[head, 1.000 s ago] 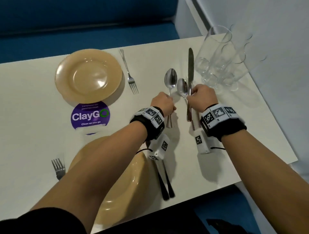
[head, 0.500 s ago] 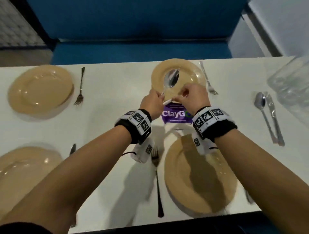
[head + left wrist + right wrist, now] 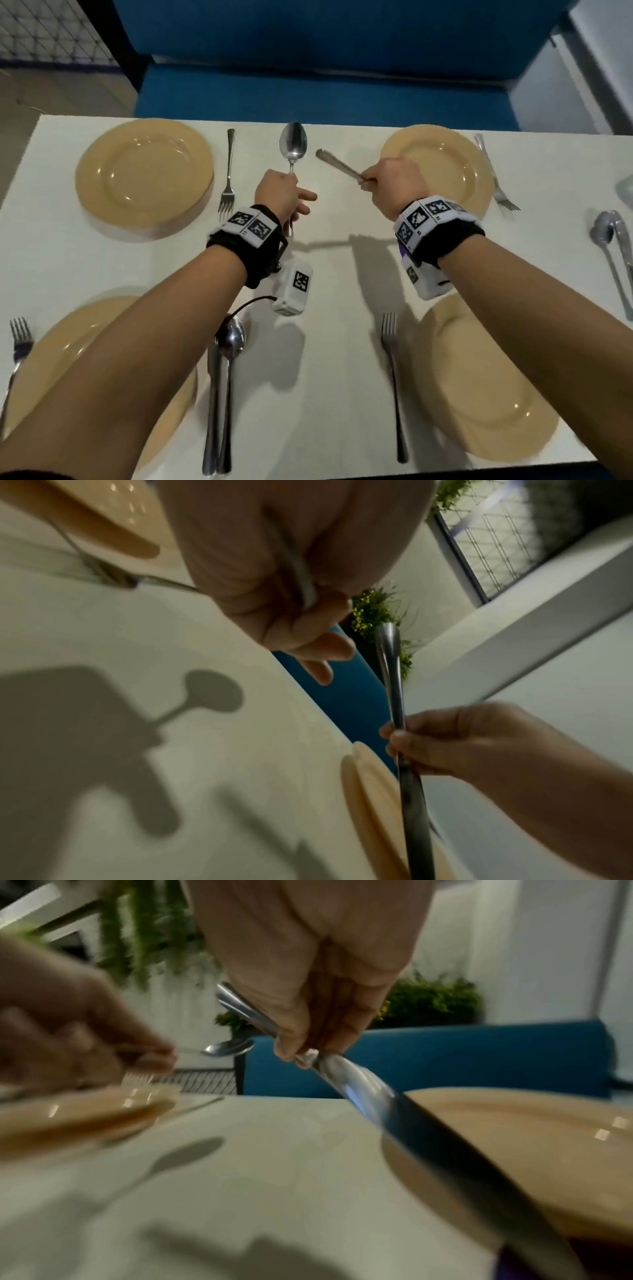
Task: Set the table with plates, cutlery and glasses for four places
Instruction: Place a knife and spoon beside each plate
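My left hand point(image 3: 291, 200) grips a metal spoon point(image 3: 293, 144) by its handle, bowl pointing away, above the table between the two far plates. My right hand point(image 3: 375, 180) holds a table knife point(image 3: 339, 166) in a fist, its free end pointing up and left toward the spoon. In the left wrist view the spoon handle point(image 3: 296, 561) runs through my curled fingers, and the knife point(image 3: 394, 685) stands in the other hand. The right wrist view has the knife point(image 3: 356, 1085) in my fingers and the spoon bowl point(image 3: 227, 1047) beyond. Both pieces are off the table.
Four tan plates lie on the white table point(image 3: 329, 342): far left point(image 3: 144, 174), far right point(image 3: 442, 164), near left point(image 3: 44, 356), near right point(image 3: 479, 387). A fork lies by each plate. Spoon-and-knife pairs lie at near centre point(image 3: 224, 394) and right point(image 3: 613, 253). A blue bench point(image 3: 308, 92) runs behind.
Both hands lifted the spoon and knife from the right end by the glasses and carried them left, to the gap between the two far plates. The head view swung left too.
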Available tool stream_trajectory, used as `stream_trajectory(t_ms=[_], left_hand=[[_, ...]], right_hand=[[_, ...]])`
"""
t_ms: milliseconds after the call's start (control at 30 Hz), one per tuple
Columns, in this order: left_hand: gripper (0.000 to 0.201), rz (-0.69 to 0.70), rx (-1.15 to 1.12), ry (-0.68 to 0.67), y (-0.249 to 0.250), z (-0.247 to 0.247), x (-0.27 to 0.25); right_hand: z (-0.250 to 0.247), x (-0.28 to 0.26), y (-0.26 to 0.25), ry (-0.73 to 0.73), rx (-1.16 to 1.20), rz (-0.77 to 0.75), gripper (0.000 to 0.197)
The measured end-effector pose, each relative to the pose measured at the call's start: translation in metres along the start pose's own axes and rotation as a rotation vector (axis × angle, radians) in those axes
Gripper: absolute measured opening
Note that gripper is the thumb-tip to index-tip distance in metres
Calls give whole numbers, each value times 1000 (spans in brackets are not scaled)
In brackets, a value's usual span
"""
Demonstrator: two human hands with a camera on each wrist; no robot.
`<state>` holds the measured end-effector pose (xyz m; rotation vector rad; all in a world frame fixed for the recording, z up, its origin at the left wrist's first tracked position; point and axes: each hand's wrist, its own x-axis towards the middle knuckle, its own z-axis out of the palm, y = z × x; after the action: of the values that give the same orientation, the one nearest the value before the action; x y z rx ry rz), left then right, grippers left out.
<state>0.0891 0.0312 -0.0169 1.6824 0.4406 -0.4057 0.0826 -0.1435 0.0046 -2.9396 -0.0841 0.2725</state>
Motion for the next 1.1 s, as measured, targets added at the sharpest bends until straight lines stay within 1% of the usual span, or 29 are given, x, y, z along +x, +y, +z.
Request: stream_trajectory(t_ms=[100, 133, 200, 267, 333, 533, 600, 633, 667, 700, 733, 767, 800, 833, 867, 900, 933, 967, 1000, 1067, 1100], left_hand=[[23, 5, 105, 29, -7, -7, 10], [24, 8, 140, 25, -9, -7, 12], [25, 7, 167, 5, -12, -4, 15], [25, -14, 145, -18, -13, 0, 17], [25, -29, 136, -41, -14, 4, 18], [18, 22, 181, -38, -14, 9, 20], [17, 38, 189, -25, -12, 9, 20], [16, 44, 211, -13, -11, 9, 20], [14, 52, 250, -3, -9, 8, 21], [13, 66, 299, -1, -6, 7, 21], [12, 88, 353, -5, -3, 6, 21], [13, 122, 415, -16, 1, 4, 21], [13, 165, 483, -29, 6, 2, 21], [13, 213, 555, -38, 11, 1, 20], [13, 257, 621, -45, 16, -1, 19], [12, 291, 665, -44, 21, -3, 19], [10, 312, 670, -34, 25, -5, 19], [7, 322, 624, -13, 28, -7, 20], [6, 324, 510, 10, 30, -9, 22], [14, 321, 124, 23, 31, -15, 24], [16, 335, -53, 9, 31, -17, 26]], right_hand=[[7, 29, -7, -26, 280, 221, 19], [12, 38, -10, -53, 341, 277, 19], [22, 51, -13, -125, 388, 349, 22], [33, 59, -12, -162, 372, 387, 24], [40, 62, -11, -169, 352, 401, 21], [48, 64, -8, -118, 318, 398, 24], [51, 61, -6, -62, 390, 400, 14], [52, 59, -5, -11, 408, 362, 8], [51, 57, -6, 74, 403, 282, 8], [51, 56, -8, 167, 398, 162, 13], [49, 54, -12, 252, 392, 4, 21], [46, 55, -16, 296, 363, -153, 28], [43, 57, -20, 288, 292, -304, 29], [38, 60, -24, 229, 168, -410, 24], [32, 62, -28, 158, 38, -452, 18], [26, 66, -29, 87, -59, -437, 17], [20, 70, -28, 43, -82, -414, 18], [15, 72, -27, 23, -56, -374, 20], [10, 74, -25, 30, -21, -331, 20], [2, 74, -20, 75, 78, -239, 19], [0, 73, -18, 95, 178, -190, 19]])
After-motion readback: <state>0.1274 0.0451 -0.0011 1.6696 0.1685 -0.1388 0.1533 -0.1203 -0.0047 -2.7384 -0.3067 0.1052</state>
